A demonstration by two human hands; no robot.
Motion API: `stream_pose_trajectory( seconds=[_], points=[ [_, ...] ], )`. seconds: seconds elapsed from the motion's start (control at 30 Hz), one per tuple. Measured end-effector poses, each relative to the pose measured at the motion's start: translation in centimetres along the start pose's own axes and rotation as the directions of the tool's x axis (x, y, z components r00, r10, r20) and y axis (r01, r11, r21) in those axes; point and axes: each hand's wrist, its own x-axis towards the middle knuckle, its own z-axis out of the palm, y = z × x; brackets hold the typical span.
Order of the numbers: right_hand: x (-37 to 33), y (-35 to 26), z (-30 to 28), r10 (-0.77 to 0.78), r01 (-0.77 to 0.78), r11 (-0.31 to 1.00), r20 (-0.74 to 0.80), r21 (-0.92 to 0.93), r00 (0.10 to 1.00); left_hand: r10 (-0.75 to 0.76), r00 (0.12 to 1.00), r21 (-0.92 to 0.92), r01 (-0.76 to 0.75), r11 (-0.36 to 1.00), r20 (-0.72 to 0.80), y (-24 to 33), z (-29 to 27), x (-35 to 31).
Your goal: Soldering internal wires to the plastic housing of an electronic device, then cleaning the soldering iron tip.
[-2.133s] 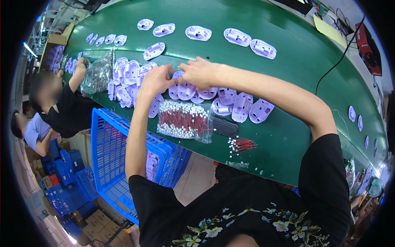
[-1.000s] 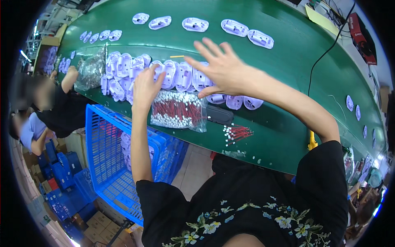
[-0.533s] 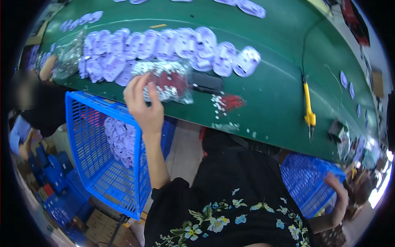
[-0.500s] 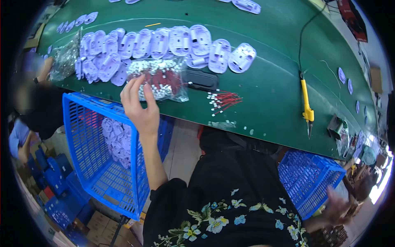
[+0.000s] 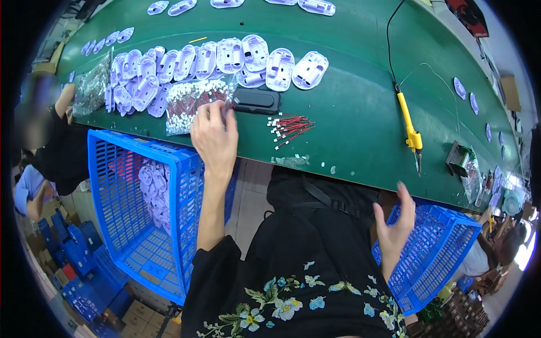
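Observation:
My left hand is over the near right edge of a clear bag filled with red wires with white connectors. Its fingers are slightly bent and apart, a little blurred, with nothing seen in them. A small loose pile of red connector wires lies to the right of this hand, below a black oblong case. My right hand hovers off the table's near edge, thumb and fingers apart and nothing between them. Behind the bag, pale purple plastic shells lie in an overlapping row.
A yellow soldering iron with a black cord lies on the green table. A solder spool stands farther right. Blue crates are below the table edge at both sides. Another person is at the far left.
My left hand has shifted right and nearer, from the middle of the bag to its near right edge. My right hand has come up from the lower right toward the table edge. The view has shifted slightly.

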Motion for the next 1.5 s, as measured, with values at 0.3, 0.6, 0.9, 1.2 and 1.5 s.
stream_pose_trajectory(
  seconds=[0.3,0.6,0.9,1.2,1.5],
  points=[
    [15.2,-5.5,11.8,-0.683,0.75,0.486,-0.34,0.449,0.647,-0.228,0.972,-0.215,0.213,0.953,-0.049,-1.4,-2.2,0.0],
    [17.4,-14.7,17.9,-0.668,0.623,0.721,0.066,0.304,0.741,-0.177,0.977,-0.014,0.177,0.984,-0.116,0.0,-1.1,-1.0],
    [17.5,-15.3,19.8,-0.679,0.675,0.733,0.152,0.081,0.719,-0.233,0.971,-0.047,0.231,0.972,-0.046,1.7,0.7,-1.4],
    [20.5,-18.3,12.8,-0.711,0.696,0.699,0.263,0.165,0.652,-0.206,0.974,-0.018,0.206,0.978,-0.095,-2.9,-5.8,-1.8],
    [17.8,-36.5,19.1,-0.857,0.66,0.512,0.283,0.549,0.43,-0.614,0.737,-0.134,0.603,0.786,-0.284,-12.9,-9.3,-8.0]
  ],
)
